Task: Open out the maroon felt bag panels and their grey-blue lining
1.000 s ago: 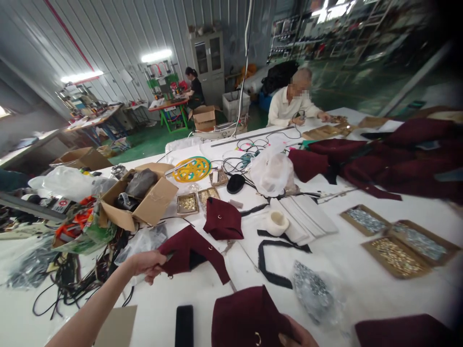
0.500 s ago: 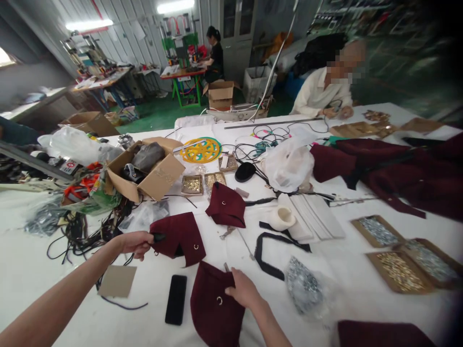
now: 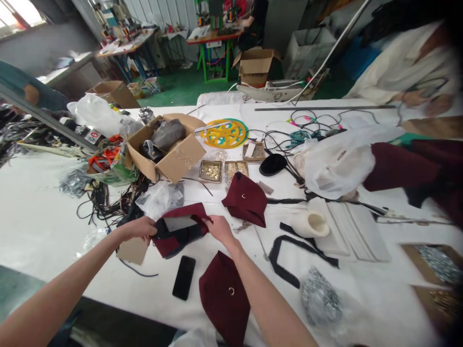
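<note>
White worktable [image 3: 43,202], both hands' fingers [image 3: 146,230] pinched on soft maroon fabric pouch [image 3: 177,237], mouth spread open

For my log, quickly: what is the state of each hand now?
Left hand: closed on the left edge of the maroon fabric piece.
Right hand: closed on its right edge.

We see only our two forearms and hands. Both arms are bare along the whole length that shows, with no sleeve edge in view. Our left hand [image 3: 139,227] carries no glove, watch or bracelet at the wrist. Our right hand [image 3: 221,228] is likewise ungloved, its wrist plain and unbanded. We cannot make out any ring; the fingers are too small to tell.
</note>
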### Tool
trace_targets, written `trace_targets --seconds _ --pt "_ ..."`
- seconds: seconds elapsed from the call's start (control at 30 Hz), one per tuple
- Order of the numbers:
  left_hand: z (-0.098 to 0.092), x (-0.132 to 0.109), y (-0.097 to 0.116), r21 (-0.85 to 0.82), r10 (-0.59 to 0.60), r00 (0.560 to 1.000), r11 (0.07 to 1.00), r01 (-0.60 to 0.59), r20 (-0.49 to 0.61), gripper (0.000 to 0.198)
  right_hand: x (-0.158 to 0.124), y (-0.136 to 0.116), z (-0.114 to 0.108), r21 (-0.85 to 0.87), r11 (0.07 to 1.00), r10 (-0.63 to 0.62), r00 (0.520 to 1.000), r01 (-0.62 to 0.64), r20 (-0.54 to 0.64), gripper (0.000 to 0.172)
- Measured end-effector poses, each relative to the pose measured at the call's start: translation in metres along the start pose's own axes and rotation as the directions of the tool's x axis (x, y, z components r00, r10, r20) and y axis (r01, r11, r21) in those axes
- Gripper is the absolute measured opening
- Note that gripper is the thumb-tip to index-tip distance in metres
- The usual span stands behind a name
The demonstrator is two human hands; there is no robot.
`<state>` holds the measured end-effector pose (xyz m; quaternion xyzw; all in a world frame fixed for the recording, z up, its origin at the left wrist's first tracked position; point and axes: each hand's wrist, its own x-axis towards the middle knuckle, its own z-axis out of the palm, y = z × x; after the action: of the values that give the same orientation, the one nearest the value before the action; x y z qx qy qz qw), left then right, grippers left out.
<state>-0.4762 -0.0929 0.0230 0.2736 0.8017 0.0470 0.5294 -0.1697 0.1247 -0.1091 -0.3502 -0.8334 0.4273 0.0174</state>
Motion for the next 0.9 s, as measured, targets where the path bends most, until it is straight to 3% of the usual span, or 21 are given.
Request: trace_targets --seconds 0.07,0.17,0.27,0.37,0.4,0.53,0.6,0.67,0.77,0.8,0.83,0.87,0.9 --pt "-0.006 0.005 0.001 0.043 0.065 0.989 0.997 -0.059 -0.130 0.017 -0.003 0.003 -0.026 0.035 0.999 -0.042 0.999 0.042 -0.013 0.052" --pt "0.005 0.018 0.010 0.083 0.163 0.965 0.985 -0.149 -0.207 0.022 -0.014 0.013 -0.050 0.012 1.000 0.020 0.999 -0.019 -0.036 0.055" --pt "0.031 0.029 0.028 0.151 0.256 0.926 0.963 -0.221 -0.276 0.019 -0.028 0.028 -0.053 -0.009 0.993 0.116 0.993 -0.116 -0.023 0.057" --pt "0.055 0.036 0.044 0.179 0.307 0.886 0.949 -0.259 -0.346 0.008 -0.038 0.046 -0.047 0.066 0.977 0.201 0.979 -0.202 0.009 0.062" --pt "0.062 0.036 0.049 0.173 0.311 0.881 0.949 -0.264 -0.357 0.013 -0.040 0.051 -0.046 0.104 0.967 0.231 0.973 -0.232 0.029 0.063" --pt "0.085 0.021 0.065 0.113 0.351 0.895 0.936 -0.332 -0.274 0.089 -0.044 0.069 -0.040 0.241 0.918 0.301 0.949 -0.314 0.088 0.064" --pt "0.101 0.008 0.073 0.111 0.396 0.896 0.918 -0.381 -0.202 0.113 -0.050 0.073 -0.034 0.301 0.888 0.337 0.937 -0.348 0.090 0.064" --pt "0.118 -0.003 0.078 0.123 0.432 0.886 0.901 -0.416 -0.166 0.114 -0.057 0.073 -0.030 0.342 0.871 0.344 0.935 -0.352 0.088 0.067" --pt "0.135 -0.007 0.073 0.129 0.413 0.893 0.910 -0.395 -0.176 0.097 -0.059 0.069 -0.039 0.378 0.886 0.188 0.954 -0.268 0.234 0.075" --pt "0.136 -0.005 0.069 0.148 0.388 0.899 0.920 -0.364 -0.201 0.091 -0.054 0.068 -0.047 0.375 0.898 0.154 0.962 -0.231 0.225 0.078" --pt "0.135 -0.002 0.063 0.177 0.360 0.903 0.929 -0.325 -0.233 0.087 -0.047 0.069 -0.057 0.342 0.919 0.157 0.978 -0.195 0.136 0.078" --pt "0.131 0.001 0.057 0.213 0.337 0.902 0.935 -0.285 -0.271 0.086 -0.036 0.071 -0.069 0.262 0.950 0.181 0.983 -0.168 -0.027 0.074" --pt "0.126 0.003 0.052 0.249 0.322 0.896 0.935 -0.251 -0.306 0.086 -0.023 0.075 -0.082 0.127 0.979 0.188 0.954 -0.162 -0.232 0.068"
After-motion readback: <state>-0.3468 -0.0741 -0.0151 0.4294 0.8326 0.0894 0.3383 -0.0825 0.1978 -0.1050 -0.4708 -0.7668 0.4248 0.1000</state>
